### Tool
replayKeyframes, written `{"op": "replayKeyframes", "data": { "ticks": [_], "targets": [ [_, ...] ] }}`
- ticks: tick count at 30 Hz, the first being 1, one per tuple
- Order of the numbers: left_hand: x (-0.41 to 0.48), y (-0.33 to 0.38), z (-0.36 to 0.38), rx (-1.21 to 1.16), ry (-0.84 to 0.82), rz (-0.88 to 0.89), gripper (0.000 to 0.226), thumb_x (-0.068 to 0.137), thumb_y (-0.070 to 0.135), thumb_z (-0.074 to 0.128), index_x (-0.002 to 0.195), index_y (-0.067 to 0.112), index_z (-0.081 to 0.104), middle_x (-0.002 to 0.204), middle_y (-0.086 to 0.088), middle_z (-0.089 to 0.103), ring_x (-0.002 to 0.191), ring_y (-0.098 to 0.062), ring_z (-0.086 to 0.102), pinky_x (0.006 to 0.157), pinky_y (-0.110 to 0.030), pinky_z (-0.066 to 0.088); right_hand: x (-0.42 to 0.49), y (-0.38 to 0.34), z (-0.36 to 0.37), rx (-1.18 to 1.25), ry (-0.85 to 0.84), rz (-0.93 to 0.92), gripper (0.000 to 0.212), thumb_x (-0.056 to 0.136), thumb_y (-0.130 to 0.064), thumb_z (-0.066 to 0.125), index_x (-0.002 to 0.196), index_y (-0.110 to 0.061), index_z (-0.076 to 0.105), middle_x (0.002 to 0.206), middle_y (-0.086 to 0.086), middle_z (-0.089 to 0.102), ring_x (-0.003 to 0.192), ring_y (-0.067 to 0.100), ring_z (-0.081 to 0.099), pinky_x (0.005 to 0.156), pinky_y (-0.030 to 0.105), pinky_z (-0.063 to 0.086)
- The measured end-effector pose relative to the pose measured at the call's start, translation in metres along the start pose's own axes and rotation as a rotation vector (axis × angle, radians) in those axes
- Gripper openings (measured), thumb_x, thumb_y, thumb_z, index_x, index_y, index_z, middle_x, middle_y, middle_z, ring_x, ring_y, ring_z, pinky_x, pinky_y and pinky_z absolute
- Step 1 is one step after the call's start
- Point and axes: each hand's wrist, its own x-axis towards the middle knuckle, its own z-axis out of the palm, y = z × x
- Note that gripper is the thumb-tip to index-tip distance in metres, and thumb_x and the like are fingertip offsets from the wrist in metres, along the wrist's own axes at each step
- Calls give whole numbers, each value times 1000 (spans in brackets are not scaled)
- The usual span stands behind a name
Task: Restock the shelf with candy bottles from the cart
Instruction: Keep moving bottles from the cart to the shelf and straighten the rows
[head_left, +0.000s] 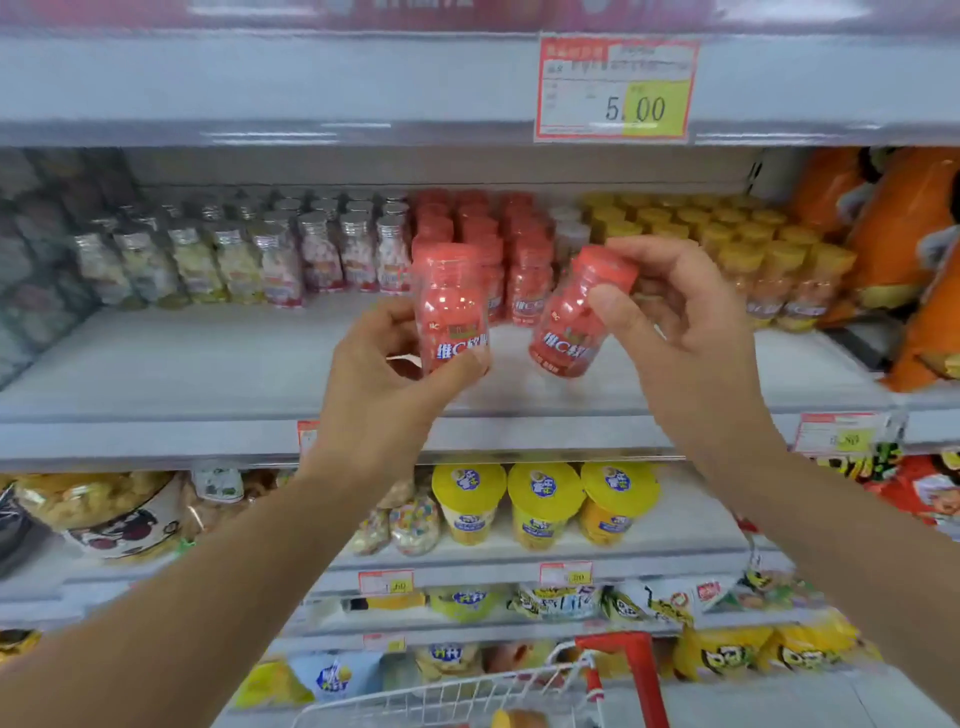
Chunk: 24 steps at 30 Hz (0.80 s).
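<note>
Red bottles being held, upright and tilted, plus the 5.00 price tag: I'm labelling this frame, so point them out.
Upright red bottle (449, 306): head view, mid body.
Tilted red bottle (566, 332): head view, mid body.
Price tag (615, 88): head view, its centre.

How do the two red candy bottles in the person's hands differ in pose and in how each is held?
The left-hand bottle stands upright; the right-hand bottle is tilted, its cap leaning to the right. The left hand holds the left-hand bottle low, around its label; the right hand pinches the right-hand bottle high, near its cap. Both look like the same product: red cap, red contents, same label.
</note>
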Motion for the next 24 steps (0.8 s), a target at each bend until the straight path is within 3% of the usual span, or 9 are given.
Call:
{"op": "replayKeyframes", "data": {
  "ticks": [5, 8, 13, 19, 24],
  "targets": [
    [45, -6, 21, 202, -47, -9, 41, 70, 12, 84, 94, 28, 56, 93, 1, 73, 85, -19, 69, 75, -31, 53, 31, 39, -18, -113, 30, 74, 28, 89, -10, 66, 113, -23, 60, 106, -11, 66, 95, 3, 62, 84, 19, 49],
    [60, -15, 21, 332, -71, -40, 42, 67, 13, 86, 98, 21, 59, 89, 3, 71, 82, -18, 69, 69, -28, 54, 37, 56, -18, -136, 16, 114, 29, 87, -7, 67, 111, -23, 61, 106, -7, 66, 96, 7, 63, 87, 21, 49],
    [70, -29, 14, 481, -44, -63, 41, 64, 20, 88, 94, 24, 61, 86, 5, 70, 81, -19, 68, 80, -38, 55, 40, 68, -6, -126, -30, 122, 28, 86, -6, 69, 111, -18, 63, 102, -8, 67, 91, 5, 63, 84, 20, 50],
    [75, -34, -3, 521, 10, -118, 41, 64, 23, 88, 98, 19, 65, 87, 2, 71, 82, -21, 67, 79, -38, 54, 40, 65, 17, -93, -100, 96, 32, 85, -7, 70, 115, -13, 62, 101, -14, 65, 88, -5, 61, 80, 11, 47],
    [76, -35, -17, 562, 12, -162, 43, 66, 28, 87, 103, 21, 65, 91, 4, 70, 84, -17, 65, 77, -31, 50, 38, 68, 25, -202, -297, 224, 57, 73, -16, 83, 120, -19, 51, 99, -15, 64, 86, 1, 65, 80, 28, 55]
  ]
}}
